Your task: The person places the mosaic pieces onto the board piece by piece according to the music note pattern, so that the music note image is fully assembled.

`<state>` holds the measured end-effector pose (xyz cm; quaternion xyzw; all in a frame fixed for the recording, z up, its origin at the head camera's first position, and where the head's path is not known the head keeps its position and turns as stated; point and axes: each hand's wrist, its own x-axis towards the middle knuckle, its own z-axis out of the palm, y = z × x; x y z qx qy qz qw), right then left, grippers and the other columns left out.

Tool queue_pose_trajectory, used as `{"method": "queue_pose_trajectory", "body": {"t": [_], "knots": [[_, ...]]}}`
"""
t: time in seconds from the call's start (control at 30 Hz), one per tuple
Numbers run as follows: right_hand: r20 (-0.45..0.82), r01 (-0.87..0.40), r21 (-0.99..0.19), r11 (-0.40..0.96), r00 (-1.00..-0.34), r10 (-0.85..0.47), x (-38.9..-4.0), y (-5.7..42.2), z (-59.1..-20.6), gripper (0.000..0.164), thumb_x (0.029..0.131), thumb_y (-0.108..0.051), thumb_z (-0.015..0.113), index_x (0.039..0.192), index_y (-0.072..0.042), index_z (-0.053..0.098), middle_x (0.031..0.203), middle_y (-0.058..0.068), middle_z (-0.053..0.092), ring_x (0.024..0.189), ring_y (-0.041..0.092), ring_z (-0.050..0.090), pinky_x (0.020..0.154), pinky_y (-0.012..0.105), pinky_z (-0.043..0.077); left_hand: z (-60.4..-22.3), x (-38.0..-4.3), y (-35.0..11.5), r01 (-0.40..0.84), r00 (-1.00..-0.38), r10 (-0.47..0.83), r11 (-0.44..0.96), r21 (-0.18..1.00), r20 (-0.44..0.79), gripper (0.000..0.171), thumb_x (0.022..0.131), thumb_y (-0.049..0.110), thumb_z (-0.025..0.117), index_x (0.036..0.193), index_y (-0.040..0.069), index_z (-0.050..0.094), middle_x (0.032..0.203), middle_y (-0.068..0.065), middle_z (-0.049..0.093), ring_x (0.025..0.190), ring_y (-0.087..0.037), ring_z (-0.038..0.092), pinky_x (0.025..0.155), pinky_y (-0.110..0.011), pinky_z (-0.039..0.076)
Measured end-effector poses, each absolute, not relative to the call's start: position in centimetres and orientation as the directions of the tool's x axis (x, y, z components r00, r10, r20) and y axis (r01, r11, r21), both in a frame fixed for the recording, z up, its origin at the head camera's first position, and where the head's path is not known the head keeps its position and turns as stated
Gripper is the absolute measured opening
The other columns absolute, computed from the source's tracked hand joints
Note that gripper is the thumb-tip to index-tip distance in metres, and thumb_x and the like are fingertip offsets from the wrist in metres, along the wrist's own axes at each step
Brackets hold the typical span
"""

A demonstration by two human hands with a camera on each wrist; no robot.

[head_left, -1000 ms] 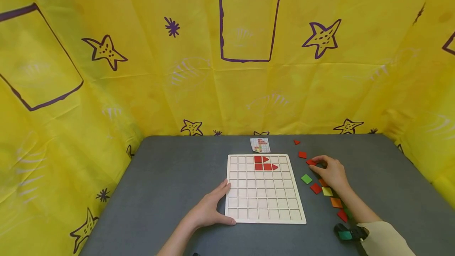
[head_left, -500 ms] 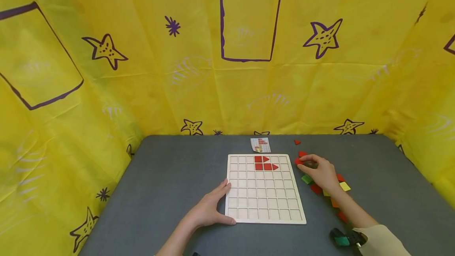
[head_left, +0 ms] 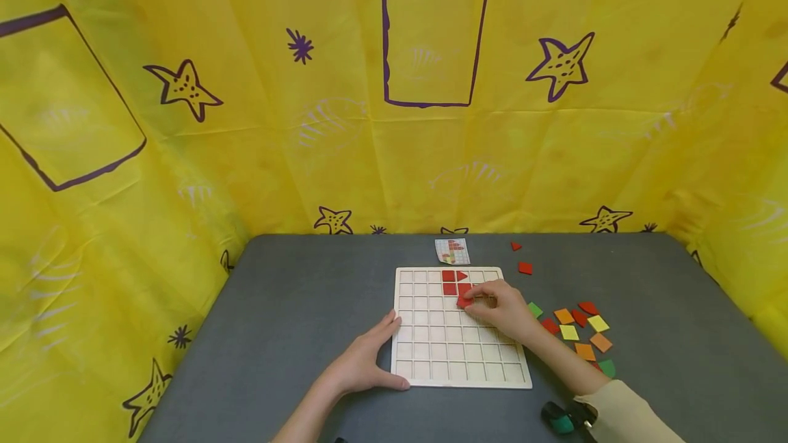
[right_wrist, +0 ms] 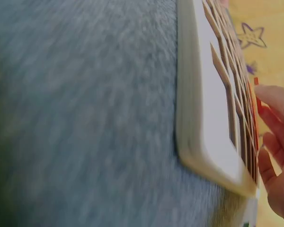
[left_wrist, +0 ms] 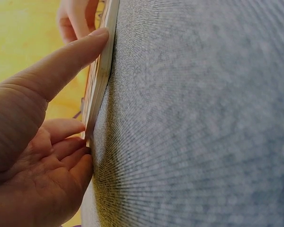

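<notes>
A white grid board [head_left: 431, 351] lies flat on the grey table. Red tiles [head_left: 449, 288] fill several cells in its upper rows. My left hand [head_left: 360, 361] touches the board's near-left corner, thumb on the front edge and fingers along the left side; the left wrist view shows the left hand [left_wrist: 42, 142] with a straight thumb against the edge. Over the board, my right hand [head_left: 506, 307] pinches a red tile [head_left: 464, 301] between thumb and fingertips, just below the filled cells. In the right wrist view that red tile [right_wrist: 257, 94] appears edge-on. The right hand partly hides the board's right side.
Loose green, yellow, orange and red tiles [head_left: 569, 332] lie to the right of the board. A red square tile [head_left: 525, 268] and a red triangle [head_left: 516, 246] lie farther back. A small pattern card [head_left: 452, 251] sits behind the board. Yellow cloth [head_left: 345, 156] surrounds the table.
My right hand has carried the red tile leftward from the loose tiles to above the board, uncovering several tiles on the right. The left hand has stayed at the board's corner.
</notes>
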<state>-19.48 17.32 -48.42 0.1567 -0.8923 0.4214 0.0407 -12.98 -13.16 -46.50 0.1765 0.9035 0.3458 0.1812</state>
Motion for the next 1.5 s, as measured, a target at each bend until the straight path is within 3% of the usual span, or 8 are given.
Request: {"method": "queue_pose_trajectory", "body": {"t": [0.23, 0.83, 1.07, 1.3, 1.4, 1.5], "knots": [[0.308, -0.471, -0.673, 0.571, -0.880, -0.362, -20.0, 15.9, -48.6, 0.014, 0.079, -0.021, 0.077, 0.092, -0.025, 0.074, 0.096, -0.015, 0.069, 0.092, 0.006, 0.049, 0.082, 0.031, 0.042, -46.4, -13.0, -13.0, 0.174, -0.871, 0.438, 0.698, 0.694, -0.222, 0.108, 0.063, 0.046, 0.085, 0.150, 0.015, 0.029, 0.159, -0.001, 0.019, 0.143, -0.028, 0.025, 0.108, -0.056, 0.029], [0.261, -0.452, -0.683, 0.574, -0.885, -0.386, -20.3, 15.8, -48.8, 0.012, 0.084, -0.020, 0.072, 0.093, -0.027, 0.076, 0.108, -0.011, 0.068, 0.101, 0.009, 0.045, 0.082, 0.033, 0.041, -46.4, -13.1, -12.8, 0.161, -0.871, 0.432, 0.701, 0.695, -0.234, 0.108, 0.063, 0.046, 0.085, 0.150, 0.015, 0.029, 0.159, -0.002, 0.019, 0.143, -0.029, 0.025, 0.108, -0.057, 0.028], [0.286, -0.395, -0.722, 0.567, -0.918, -0.275, -20.3, 17.1, -48.8, 0.011, 0.084, -0.022, 0.072, 0.095, -0.024, 0.075, 0.103, -0.009, 0.068, 0.097, 0.012, 0.049, 0.079, 0.030, 0.045, -46.5, -13.1, -12.9, 0.170, -0.868, 0.440, 0.700, 0.694, -0.231, 0.107, 0.063, 0.047, 0.084, 0.150, 0.015, 0.029, 0.159, -0.003, 0.020, 0.143, -0.029, 0.026, 0.107, -0.057, 0.029], [0.221, -0.239, -0.741, 0.627, -0.969, -0.109, -20.6, 20.2, -48.3, 0.020, 0.085, -0.026, 0.072, 0.103, -0.020, 0.072, 0.090, -0.001, 0.064, 0.082, 0.017, 0.046, 0.067, 0.030, 0.038, -46.5, -13.1, -12.9, 0.158, -0.868, 0.433, 0.705, 0.692, -0.243, 0.107, 0.063, 0.048, 0.084, 0.150, 0.016, 0.029, 0.159, -0.002, 0.019, 0.143, -0.029, 0.026, 0.107, -0.058, 0.029], [0.233, -0.213, -0.720, 0.661, -0.971, -0.059, -20.8, 21.7, -48.2, 0.025, 0.084, -0.024, 0.073, 0.106, -0.014, 0.071, 0.091, 0.007, 0.064, 0.084, 0.021, 0.049, 0.069, 0.032, 0.039, -46.5, -13.1, -13.0, 0.157, -0.868, 0.432, 0.707, 0.690, -0.245, 0.107, 0.064, 0.048, 0.084, 0.150, 0.017, 0.029, 0.159, -0.001, 0.019, 0.143, -0.029, 0.026, 0.107, -0.058, 0.029], [0.256, -0.196, -0.685, 0.702, -0.967, -0.020, -21.2, 23.3, -48.2, 0.028, 0.084, -0.020, 0.073, 0.109, -0.009, 0.069, 0.104, 0.014, 0.066, 0.093, 0.028, 0.051, 0.076, 0.039, 0.040, -46.4, -13.0, -13.0, 0.168, -0.868, 0.437, 0.705, 0.689, -0.235, 0.107, 0.064, 0.048, 0.084, 0.150, 0.016, 0.029, 0.159, -0.002, 0.019, 0.143, -0.029, 0.026, 0.107, -0.058, 0.029]]}}
